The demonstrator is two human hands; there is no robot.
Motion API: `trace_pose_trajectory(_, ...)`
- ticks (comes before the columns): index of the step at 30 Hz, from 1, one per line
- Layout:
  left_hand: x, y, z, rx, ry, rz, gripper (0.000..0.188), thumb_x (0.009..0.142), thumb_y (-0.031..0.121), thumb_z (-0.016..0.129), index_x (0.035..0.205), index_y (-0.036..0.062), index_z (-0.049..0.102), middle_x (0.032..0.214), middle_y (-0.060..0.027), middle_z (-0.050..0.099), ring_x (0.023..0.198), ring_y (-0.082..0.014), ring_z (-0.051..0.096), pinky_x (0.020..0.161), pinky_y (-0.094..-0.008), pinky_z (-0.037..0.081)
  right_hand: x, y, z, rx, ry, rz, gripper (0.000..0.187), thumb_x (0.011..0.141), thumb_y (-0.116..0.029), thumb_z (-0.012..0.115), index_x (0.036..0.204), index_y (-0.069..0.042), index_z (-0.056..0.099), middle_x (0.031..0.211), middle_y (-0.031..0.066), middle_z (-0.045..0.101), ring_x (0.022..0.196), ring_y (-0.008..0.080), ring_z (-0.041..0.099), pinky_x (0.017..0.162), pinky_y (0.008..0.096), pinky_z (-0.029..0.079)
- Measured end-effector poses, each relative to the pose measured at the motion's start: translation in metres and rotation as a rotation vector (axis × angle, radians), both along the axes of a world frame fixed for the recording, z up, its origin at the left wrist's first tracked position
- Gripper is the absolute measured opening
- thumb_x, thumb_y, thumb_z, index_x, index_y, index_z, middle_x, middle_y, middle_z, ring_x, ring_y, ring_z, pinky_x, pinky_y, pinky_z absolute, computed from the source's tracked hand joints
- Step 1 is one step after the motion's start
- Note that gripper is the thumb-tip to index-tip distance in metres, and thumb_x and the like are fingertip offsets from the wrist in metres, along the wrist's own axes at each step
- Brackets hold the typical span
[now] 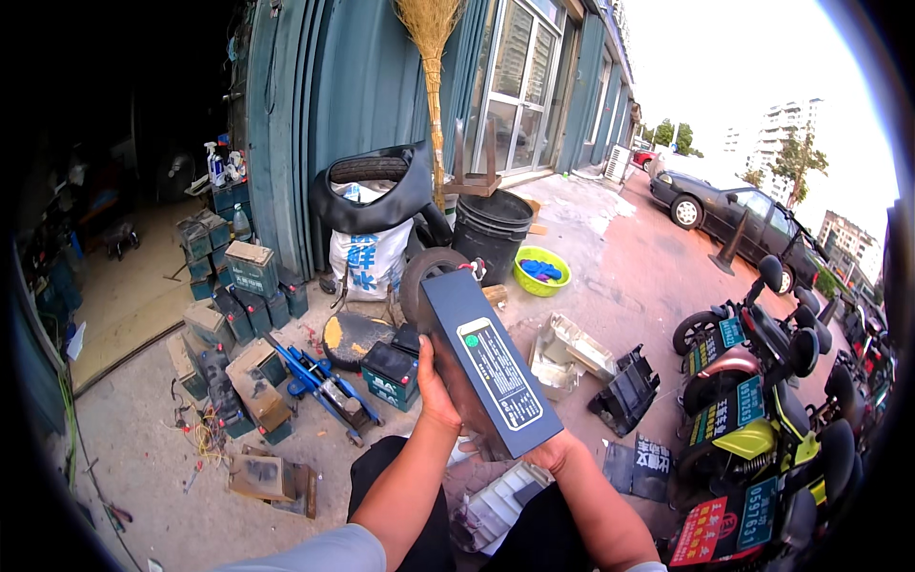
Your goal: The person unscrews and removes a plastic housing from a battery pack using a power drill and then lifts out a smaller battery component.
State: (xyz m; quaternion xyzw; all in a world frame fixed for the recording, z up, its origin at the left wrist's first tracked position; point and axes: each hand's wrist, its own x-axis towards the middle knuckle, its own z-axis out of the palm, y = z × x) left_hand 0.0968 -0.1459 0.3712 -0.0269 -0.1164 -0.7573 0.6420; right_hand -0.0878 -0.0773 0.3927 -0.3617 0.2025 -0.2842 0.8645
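Between my two hands I hold up a long dark grey battery pack [456, 307], tilted, with a printed label on its upper face. My left hand [438, 389] presses against its left side, the thumb pointing up along the edge. My right hand [547, 452] supports the lower right corner from beneath, its fingers mostly hidden by the pack. Below it, between my knees, lies a pale plastic casing [496, 505]. Close to my left hand, a dark green-sided battery [389, 374] rests on the ground.
A blue floor jack [324, 386] and several old batteries [253, 386] spread to the left. Ahead stand a black bucket [491, 229], a lime basin [541, 272] and a white sack [367, 253]. Plastic parts [624, 389] lie on the right, beside parked scooters [739, 429].
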Motion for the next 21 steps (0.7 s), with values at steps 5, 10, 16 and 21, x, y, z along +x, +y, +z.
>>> trace_pose_trajectory(5,-0.005,0.001,-0.002,-0.005,-0.048,-0.073,0.089,0.093,0.084,0.055,0.142,0.0103,0.065,0.124,-0.0137,0.076,0.105,-0.0321,0.078,0.093,-0.054,0.065,-0.004,0.007,-0.004,-0.041,0.153,-0.107,0.07,0.112,-0.06,0.043,0.158,-0.007,0.049,0.144,0.0201,0.066,0.124,0.0434,0.069,0.1,0.0609,0.06)
trace_pose_trajectory(10,-0.001,-0.004,0.004,0.063,-0.263,0.0,0.09,0.094,0.087,0.051,0.137,0.0095,0.066,0.116,-0.0142,0.075,0.099,-0.0306,0.078,0.086,-0.0501,0.068,0.012,0.01,-0.003,0.063,0.066,-0.236,0.076,0.109,-0.067,0.044,0.154,-0.007,0.053,0.14,0.0144,0.069,0.124,0.0377,0.07,0.102,0.0572,0.059)
trace_pose_trajectory(16,0.018,-0.013,-0.019,0.139,-0.311,-0.072,0.08,0.103,0.078,0.044,0.14,0.0105,0.065,0.124,-0.0125,0.074,0.101,-0.0299,0.076,0.092,-0.047,0.064,0.023,0.012,-0.002,-0.068,0.496,-0.633,0.091,0.095,-0.068,0.074,0.14,0.01,0.063,0.133,0.0176,0.072,0.116,0.0251,0.07,0.105,0.04,0.054)
trace_pose_trajectory(21,0.012,0.001,-0.023,0.087,-0.11,-0.121,0.064,0.107,0.063,0.054,0.139,0.0081,0.066,0.124,-0.0157,0.075,0.104,-0.0324,0.076,0.092,-0.0504,0.064,0.013,0.005,-0.011,-0.168,0.528,-0.685,0.081,0.096,-0.064,0.075,0.132,0.008,0.07,0.128,0.0154,0.073,0.117,0.0231,0.068,0.107,0.0398,0.051)
